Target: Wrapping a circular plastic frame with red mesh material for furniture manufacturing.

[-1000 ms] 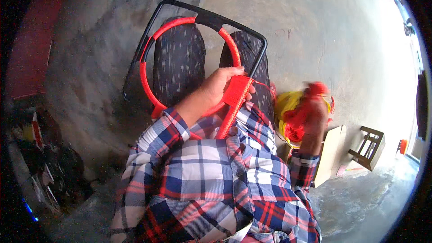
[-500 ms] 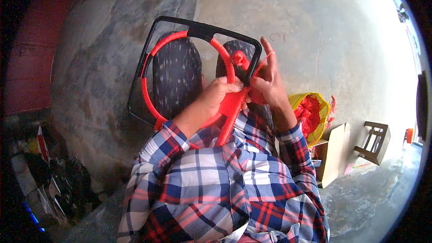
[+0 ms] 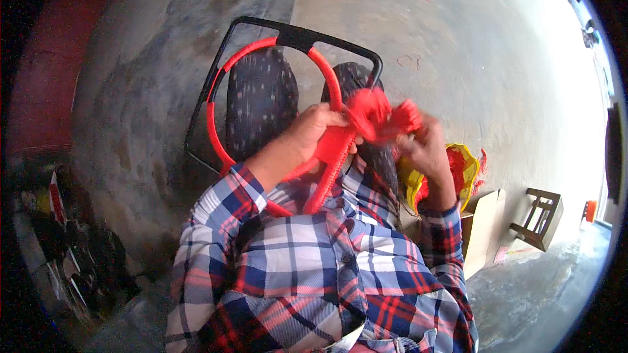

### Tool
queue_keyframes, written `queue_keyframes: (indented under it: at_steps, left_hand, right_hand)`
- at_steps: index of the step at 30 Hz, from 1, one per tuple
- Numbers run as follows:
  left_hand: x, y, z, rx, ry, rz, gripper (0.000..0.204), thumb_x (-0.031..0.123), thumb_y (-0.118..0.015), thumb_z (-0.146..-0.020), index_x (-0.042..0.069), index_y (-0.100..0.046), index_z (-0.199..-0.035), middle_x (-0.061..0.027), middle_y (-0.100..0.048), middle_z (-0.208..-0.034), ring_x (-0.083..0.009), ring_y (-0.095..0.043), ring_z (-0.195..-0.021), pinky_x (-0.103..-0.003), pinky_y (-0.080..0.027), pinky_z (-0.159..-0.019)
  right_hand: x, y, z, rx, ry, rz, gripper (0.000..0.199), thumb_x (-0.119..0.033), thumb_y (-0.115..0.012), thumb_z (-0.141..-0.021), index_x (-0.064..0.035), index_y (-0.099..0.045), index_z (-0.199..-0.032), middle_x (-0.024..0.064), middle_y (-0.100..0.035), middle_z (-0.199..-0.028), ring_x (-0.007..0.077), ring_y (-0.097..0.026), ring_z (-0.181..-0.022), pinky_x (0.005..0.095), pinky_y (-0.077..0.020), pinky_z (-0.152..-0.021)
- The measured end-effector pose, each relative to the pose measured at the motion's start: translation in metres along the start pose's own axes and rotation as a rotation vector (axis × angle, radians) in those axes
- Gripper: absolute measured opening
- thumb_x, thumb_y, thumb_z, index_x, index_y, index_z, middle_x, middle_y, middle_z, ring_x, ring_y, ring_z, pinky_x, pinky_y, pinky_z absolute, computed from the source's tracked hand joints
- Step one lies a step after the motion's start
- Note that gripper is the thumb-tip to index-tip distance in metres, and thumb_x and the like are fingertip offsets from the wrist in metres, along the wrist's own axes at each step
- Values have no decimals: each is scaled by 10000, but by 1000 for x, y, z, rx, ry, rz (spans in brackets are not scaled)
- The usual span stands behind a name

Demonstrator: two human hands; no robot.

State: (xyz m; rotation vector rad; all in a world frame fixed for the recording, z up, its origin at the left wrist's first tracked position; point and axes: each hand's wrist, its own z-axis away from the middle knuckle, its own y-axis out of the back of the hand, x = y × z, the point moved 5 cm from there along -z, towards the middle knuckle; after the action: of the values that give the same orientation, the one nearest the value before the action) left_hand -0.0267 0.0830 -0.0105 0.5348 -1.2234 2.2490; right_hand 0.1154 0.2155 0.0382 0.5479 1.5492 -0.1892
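Observation:
A black metal frame (image 3: 301, 34) with a red-wrapped ring (image 3: 219, 78) inside it leans on my lap, above my dark patterned trousers (image 3: 258, 101). My left hand (image 3: 313, 132) grips the ring's red-wrapped spoke (image 3: 327, 170) near the middle. My right hand (image 3: 425, 150) is raised beside it and holds a loose bunch of red cord (image 3: 379, 114), blurred by motion, right next to the left hand.
A yellow bag with red material (image 3: 461, 170) lies on the concrete floor by my right side. A cardboard box (image 3: 484, 229) and a small wooden stool (image 3: 540, 219) stand further right. Dark clutter (image 3: 72, 248) sits at the left.
My right hand came up from the yellow bag to the ring and now holds a bunch of red cord beside the left hand. The left hand kept its grip.

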Motion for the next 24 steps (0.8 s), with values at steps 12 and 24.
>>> queue_keyframes:
  at_steps: [12, 24]
  left_hand:
    - [25, -23, 64, -85, -163, 37, 342, 161, -577, -805, -6, -516, -1097, -248, -631, -773, -329, -644, -613, -403, -542, -553]
    - [40, -59, 142, -926, -423, 87, 657, 361, -591, -867, -105, -372, -1274, -231, -650, -728, -319, -615, -556, -388, -495, -482]
  right_hand:
    - [22, 18, 64, 390, -145, -968, 246, -288, -554, -837, -74, -450, -896, 140, -549, -635, 256, -563, -583, 360, -473, -621]
    - [-49, -49, 68, -423, 19, -1219, 291, -219, -713, -759, -21, -509, -819, 126, -610, -625, 252, -583, -518, 357, -484, -540]
